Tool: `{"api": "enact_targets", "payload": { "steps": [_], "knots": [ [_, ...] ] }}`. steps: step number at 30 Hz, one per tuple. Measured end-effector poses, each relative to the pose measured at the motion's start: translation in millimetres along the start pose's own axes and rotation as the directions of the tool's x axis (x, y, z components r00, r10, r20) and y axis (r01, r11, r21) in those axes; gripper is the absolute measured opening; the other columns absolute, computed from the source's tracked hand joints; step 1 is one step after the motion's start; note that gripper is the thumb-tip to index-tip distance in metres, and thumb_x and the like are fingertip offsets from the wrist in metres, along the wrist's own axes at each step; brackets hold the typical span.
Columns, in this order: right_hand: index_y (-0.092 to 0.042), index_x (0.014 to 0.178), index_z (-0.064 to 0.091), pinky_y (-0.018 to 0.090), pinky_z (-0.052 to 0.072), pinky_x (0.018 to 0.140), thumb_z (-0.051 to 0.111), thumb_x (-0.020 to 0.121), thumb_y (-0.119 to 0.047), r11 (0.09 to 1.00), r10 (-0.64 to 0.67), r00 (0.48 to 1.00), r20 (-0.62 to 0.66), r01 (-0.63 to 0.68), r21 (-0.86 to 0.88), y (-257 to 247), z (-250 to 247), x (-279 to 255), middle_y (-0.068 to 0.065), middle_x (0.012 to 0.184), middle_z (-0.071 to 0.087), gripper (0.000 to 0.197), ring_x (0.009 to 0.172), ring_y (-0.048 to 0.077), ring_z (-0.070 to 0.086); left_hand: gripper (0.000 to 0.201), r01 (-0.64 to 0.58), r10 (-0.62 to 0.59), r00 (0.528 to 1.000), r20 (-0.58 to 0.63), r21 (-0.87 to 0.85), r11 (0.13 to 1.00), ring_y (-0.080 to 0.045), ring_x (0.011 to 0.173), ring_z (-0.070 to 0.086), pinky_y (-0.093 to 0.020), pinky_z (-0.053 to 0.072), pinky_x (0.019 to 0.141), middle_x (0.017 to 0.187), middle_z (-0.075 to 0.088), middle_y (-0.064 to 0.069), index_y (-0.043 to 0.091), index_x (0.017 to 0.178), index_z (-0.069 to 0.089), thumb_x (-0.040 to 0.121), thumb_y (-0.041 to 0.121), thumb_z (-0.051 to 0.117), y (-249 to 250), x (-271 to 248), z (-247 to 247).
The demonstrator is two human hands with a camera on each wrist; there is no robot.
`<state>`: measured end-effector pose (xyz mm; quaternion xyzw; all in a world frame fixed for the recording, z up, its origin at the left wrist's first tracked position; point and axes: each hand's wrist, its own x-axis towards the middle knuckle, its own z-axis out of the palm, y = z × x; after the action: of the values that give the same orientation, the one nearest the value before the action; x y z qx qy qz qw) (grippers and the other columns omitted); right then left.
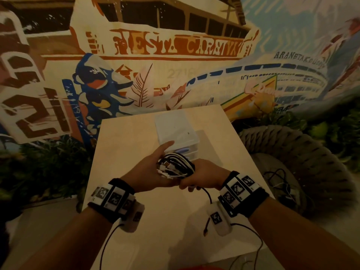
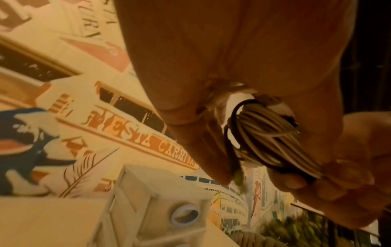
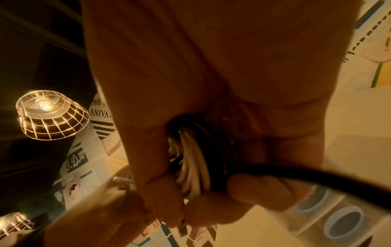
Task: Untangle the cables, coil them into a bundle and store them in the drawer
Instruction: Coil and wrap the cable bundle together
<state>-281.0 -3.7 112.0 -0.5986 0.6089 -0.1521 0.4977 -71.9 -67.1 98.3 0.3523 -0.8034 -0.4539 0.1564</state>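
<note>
A coiled bundle of black and white cables (image 1: 175, 166) is held between both hands above the pale wooden table (image 1: 120, 152). My left hand (image 1: 153, 170) lies under and beside it, with the fingers straight and the coil (image 2: 271, 142) against the palm. My right hand (image 1: 204, 172) grips the bundle's right end, its fingers curled round the strands (image 3: 194, 167). One loose black cable tail (image 1: 208, 193) hangs from that fist. Just beyond the hands stands a small white drawer unit (image 1: 175, 127) with round pulls (image 2: 185, 215); its drawers look shut.
A woven grey seat (image 1: 292, 152) stands right of the table with more loose cables (image 1: 276, 178) on it. A painted mural wall rises behind the table, with green plants (image 1: 48, 162) low on both sides. A wire-cage lamp (image 3: 50, 115) hangs overhead.
</note>
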Motion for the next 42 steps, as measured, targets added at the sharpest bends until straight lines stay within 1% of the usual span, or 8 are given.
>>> {"api": "enact_targets", "payload": {
  "steps": [5, 10, 16, 21, 24, 28, 36, 42],
  "knots": [
    [-0.022, 0.093, 0.072, 0.019, 0.051, 0.058, 0.079, 0.08, -0.018, 0.999, -0.025, 0.999, -0.044, 0.026, 0.022, 3, 1, 0, -0.007, 0.066, 0.071, 0.015, 0.06, 0.001, 0.068, 0.129, 0.104, -0.117, 0.993, -0.034, -0.267, 0.958, -0.006, 0.117, 0.064, -0.029, 0.058, 0.089, 0.138, 0.054, 0.012, 0.047, 0.156, 0.01, 0.059, 0.034, 0.095, -19, -9, 0],
    [-0.021, 0.091, 0.073, 0.025, 0.054, 0.061, 0.08, 0.08, -0.018, 0.991, 0.026, 0.992, -0.127, -0.009, 0.134, 14, -7, 2, -0.002, 0.075, 0.074, 0.013, 0.066, 0.008, 0.069, 0.109, 0.324, -0.316, 0.928, -0.196, 0.006, 0.946, -0.004, 0.105, 0.063, -0.027, 0.056, 0.084, 0.124, 0.059, 0.019, 0.043, 0.149, 0.034, 0.057, 0.064, 0.088, -47, -23, -9],
    [-0.01, 0.1, 0.076, 0.028, 0.051, 0.063, 0.078, 0.083, -0.015, 0.938, 0.07, 0.978, -0.195, 0.002, 0.348, 18, -8, 10, 0.0, 0.073, 0.072, 0.018, 0.067, 0.013, 0.066, 0.082, 0.343, -0.408, 0.891, 0.199, 0.295, 0.892, 0.0, 0.073, 0.071, -0.035, 0.06, 0.083, 0.083, 0.076, 0.016, 0.028, 0.094, 0.076, 0.062, 0.096, 0.045, -35, -30, 16],
    [-0.012, 0.09, 0.075, 0.028, 0.049, 0.061, 0.078, 0.083, -0.012, 0.918, 0.039, 0.981, -0.189, 0.039, 0.396, 14, -7, 13, 0.003, 0.066, 0.066, 0.008, 0.066, 0.016, 0.064, 0.089, 0.255, -0.224, 0.959, -0.172, 0.183, 0.949, 0.005, 0.079, 0.068, -0.036, 0.059, 0.081, 0.09, 0.074, 0.019, 0.036, 0.112, 0.063, 0.062, 0.102, 0.033, -24, -20, 25],
    [-0.013, 0.092, 0.076, 0.028, 0.051, 0.062, 0.079, 0.083, -0.014, 0.92, 0.006, 0.984, -0.177, 0.064, 0.387, 13, -6, 11, 0.001, 0.069, 0.07, 0.01, 0.068, 0.014, 0.065, 0.102, 0.139, -0.115, 0.908, -0.402, 0.031, 0.99, -0.003, 0.11, 0.06, -0.034, 0.054, 0.09, 0.125, 0.064, 0.015, 0.036, 0.14, 0.046, 0.059, 0.097, 0.053, -27, -18, 16],
    [-0.015, 0.091, 0.076, 0.031, 0.053, 0.066, 0.08, 0.083, -0.013, 0.923, -0.063, 0.988, -0.142, 0.112, 0.368, 10, 0, 6, 0.0, 0.07, 0.072, 0.009, 0.067, 0.013, 0.066, 0.128, 0.034, -0.102, 0.953, -0.285, -0.234, 0.972, -0.012, 0.139, 0.044, -0.034, 0.04, 0.111, 0.154, 0.042, 0.004, 0.031, 0.157, 0.021, 0.054, 0.086, 0.073, -23, -9, 5],
    [-0.015, 0.09, 0.072, 0.029, 0.054, 0.065, 0.071, 0.09, -0.008, 0.869, -0.285, 0.958, -0.037, 0.274, 0.412, -7, 15, 0, 0.004, 0.072, 0.07, 0.008, 0.065, 0.013, 0.066, 0.067, -0.065, -0.068, 0.984, -0.165, -0.686, 0.725, -0.038, 0.07, 0.066, -0.031, 0.053, 0.052, 0.099, 0.069, -0.035, 0.014, 0.114, 0.072, 0.065, 0.057, 0.088, 17, 3, 42],
    [-0.004, 0.117, 0.065, 0.041, 0.057, 0.072, 0.068, 0.087, 0.0, 0.813, -0.278, 0.961, -0.003, 0.237, 0.532, -11, 21, 2, 0.009, 0.083, 0.071, 0.03, 0.073, 0.025, 0.068, 0.037, -0.146, -0.039, 0.979, -0.201, -0.822, 0.551, -0.037, 0.111, 0.068, -0.049, 0.058, 0.081, 0.115, 0.073, -0.014, 0.021, 0.109, 0.077, 0.073, 0.028, 0.084, 36, 7, 39]
  ]
}}
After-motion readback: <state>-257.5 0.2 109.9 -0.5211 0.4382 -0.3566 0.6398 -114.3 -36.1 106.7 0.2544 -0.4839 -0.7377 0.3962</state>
